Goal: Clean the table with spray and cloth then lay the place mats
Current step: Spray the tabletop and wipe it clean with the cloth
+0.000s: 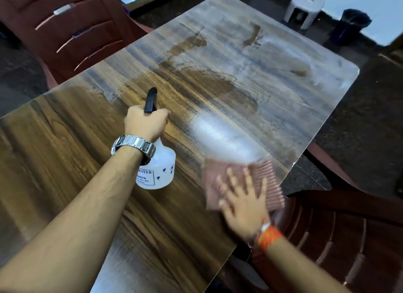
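A dark wood-grain table (72, 144) fills the view, with wet smears and spray mist across its far half. My left hand (145, 123) grips the neck of a white spray bottle (160, 171) with a black trigger head, held just above the table's middle. My right hand (244, 200) lies flat with spread fingers on a reddish-brown cloth (270, 179) near the table's right edge. That hand and the cloth are blurred by motion. No place mats are in view.
A maroon plastic chair (72, 28) stands at the table's far left and another (340, 238) at the near right. A white stool (305, 7) and a dark bin (351, 24) sit on the floor beyond the far corner.
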`<state>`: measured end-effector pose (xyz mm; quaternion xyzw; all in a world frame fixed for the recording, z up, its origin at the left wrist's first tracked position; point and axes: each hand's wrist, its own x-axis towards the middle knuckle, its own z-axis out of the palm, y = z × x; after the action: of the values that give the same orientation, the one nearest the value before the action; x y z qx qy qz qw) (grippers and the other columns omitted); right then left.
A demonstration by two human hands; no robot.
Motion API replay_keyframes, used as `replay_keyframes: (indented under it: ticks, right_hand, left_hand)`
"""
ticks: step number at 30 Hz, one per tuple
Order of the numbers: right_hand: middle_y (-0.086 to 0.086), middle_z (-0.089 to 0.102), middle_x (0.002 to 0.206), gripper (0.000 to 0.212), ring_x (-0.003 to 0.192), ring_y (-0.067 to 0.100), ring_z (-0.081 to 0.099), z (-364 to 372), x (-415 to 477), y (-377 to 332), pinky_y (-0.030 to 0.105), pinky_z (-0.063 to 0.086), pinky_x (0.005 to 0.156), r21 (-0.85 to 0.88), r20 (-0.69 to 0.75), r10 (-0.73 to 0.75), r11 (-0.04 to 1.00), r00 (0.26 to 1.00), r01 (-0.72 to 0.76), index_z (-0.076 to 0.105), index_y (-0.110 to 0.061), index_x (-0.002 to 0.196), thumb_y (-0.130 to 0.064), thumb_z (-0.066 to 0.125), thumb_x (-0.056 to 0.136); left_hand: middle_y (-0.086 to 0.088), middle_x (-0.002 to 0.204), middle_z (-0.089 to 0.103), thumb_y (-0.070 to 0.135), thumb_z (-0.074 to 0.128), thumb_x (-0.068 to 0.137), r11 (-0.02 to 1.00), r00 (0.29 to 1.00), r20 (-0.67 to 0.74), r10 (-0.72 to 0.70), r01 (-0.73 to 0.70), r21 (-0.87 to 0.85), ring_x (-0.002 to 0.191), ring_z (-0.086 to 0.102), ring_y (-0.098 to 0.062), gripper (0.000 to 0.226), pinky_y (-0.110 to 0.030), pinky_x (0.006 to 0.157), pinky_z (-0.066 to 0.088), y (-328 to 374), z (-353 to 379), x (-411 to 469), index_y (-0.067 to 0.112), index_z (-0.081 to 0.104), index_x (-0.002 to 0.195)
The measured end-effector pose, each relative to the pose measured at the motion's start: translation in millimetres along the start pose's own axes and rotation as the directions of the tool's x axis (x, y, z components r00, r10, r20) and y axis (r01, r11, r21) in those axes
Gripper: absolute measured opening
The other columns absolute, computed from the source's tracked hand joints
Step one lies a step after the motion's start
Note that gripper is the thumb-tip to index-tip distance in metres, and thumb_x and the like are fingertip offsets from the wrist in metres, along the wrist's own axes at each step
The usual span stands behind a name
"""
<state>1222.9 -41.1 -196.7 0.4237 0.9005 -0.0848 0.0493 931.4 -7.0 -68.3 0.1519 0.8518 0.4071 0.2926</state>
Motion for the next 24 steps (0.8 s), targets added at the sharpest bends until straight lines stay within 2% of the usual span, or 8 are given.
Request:
replay_keyframes:
  ticks: [3,7,9,12,16,18,21,24]
  right_hand:
    - [-0.010,0.022,0.158,0.064,0.145,0.032,0.019,13.1,-65.3,-36.5,0.075,0.014,0.102,-0.013,0.007,-0.353,0.936,0.936,0.353,0.025,-0.044,0.147,-0.058,0.042,0.087]
    - [-0.015,0.023,0.156,0.064,0.144,0.027,0.024,10.0,-45.8,-18.8,0.073,0.010,0.104,0.006,0.056,-0.418,0.908,0.907,0.419,0.022,-0.045,0.147,-0.063,0.037,0.088]
    - [-0.015,0.025,0.155,0.062,0.142,0.028,0.029,2.2,-12.5,1.0,0.072,0.006,0.105,0.006,0.081,-0.282,0.959,0.956,0.282,0.021,-0.047,0.147,-0.064,0.032,0.088]
    - [-0.020,0.005,0.157,0.060,0.147,0.023,0.006,-9.4,62.7,57.1,0.068,-0.006,0.108,-0.017,0.029,0.087,0.996,0.996,-0.087,0.006,-0.052,0.147,-0.065,0.017,0.089]
    - [-0.019,-0.003,0.159,0.054,0.147,0.022,-0.008,-32.4,147.0,119.8,0.069,-0.004,0.108,0.124,0.065,0.460,0.877,0.886,-0.464,0.005,-0.052,0.146,-0.058,0.018,0.095]
    - [-0.018,-0.002,0.159,0.053,0.147,0.026,-0.009,-33.7,150.3,107.2,0.068,-0.005,0.108,0.157,0.070,0.503,0.847,0.862,-0.507,0.006,-0.050,0.147,-0.054,0.021,0.096]
    - [-0.016,0.004,0.159,0.054,0.147,0.026,-0.002,-17.4,111.9,44.7,0.065,-0.006,0.110,0.065,-0.002,0.303,0.951,0.953,-0.302,0.009,-0.046,0.148,-0.050,0.019,0.096]
    - [-0.016,0.012,0.158,0.054,0.148,0.023,0.000,-0.9,55.5,-15.8,0.061,-0.011,0.111,0.046,0.000,-0.002,0.999,1.000,0.002,0.015,-0.042,0.149,-0.049,0.019,0.096]
  left_hand:
    - [-0.012,0.075,0.077,0.032,0.070,0.067,1.000,1.000,-0.005,0.010,-0.010,0.001,0.055,0.061,-0.026,0.039,-0.048,0.069,0.062,2.7,2.9,1.0,-0.002,0.074,0.086]
    - [-0.010,0.074,0.077,0.037,0.073,0.067,1.000,1.000,-0.011,0.007,-0.006,0.018,0.057,0.063,-0.026,0.036,-0.046,0.072,0.062,3.1,0.0,2.9,0.003,0.074,0.081]
    - [-0.009,0.073,0.077,0.035,0.072,0.070,1.000,1.000,-0.010,0.009,-0.009,0.030,0.056,0.062,-0.025,0.032,-0.042,0.070,0.061,0.7,-3.1,2.5,0.005,0.075,0.079]
    - [-0.007,0.055,0.068,0.033,0.071,0.074,0.998,1.000,-0.014,0.025,-0.024,0.057,0.052,0.061,-0.025,0.028,-0.032,0.061,0.052,-5.9,-9.5,-0.4,0.005,0.073,0.071]
    - [-0.007,0.054,0.063,0.034,0.070,0.074,0.994,0.999,0.006,0.039,-0.039,0.098,0.056,0.059,-0.026,0.032,-0.028,0.059,0.046,-16.0,-13.0,-6.7,0.002,0.072,0.076]
    - [-0.008,0.060,0.062,0.035,0.069,0.072,0.992,0.998,0.029,0.051,-0.054,0.110,0.058,0.056,-0.026,0.030,-0.029,0.058,0.044,-19.4,-10.1,-13.4,0.005,0.070,0.073]
    - [-0.009,0.062,0.062,0.032,0.069,0.071,0.991,0.996,0.062,0.066,-0.072,0.115,0.059,0.054,-0.027,0.023,-0.028,0.057,0.041,-19.9,0.7,-30.3,0.011,0.061,0.065]
    - [-0.015,0.071,0.072,0.027,0.068,0.075,0.989,0.990,0.119,0.076,-0.090,0.120,0.063,0.061,-0.030,0.029,-0.028,0.056,0.043,-16.0,19.5,-58.0,-0.002,0.069,0.075]
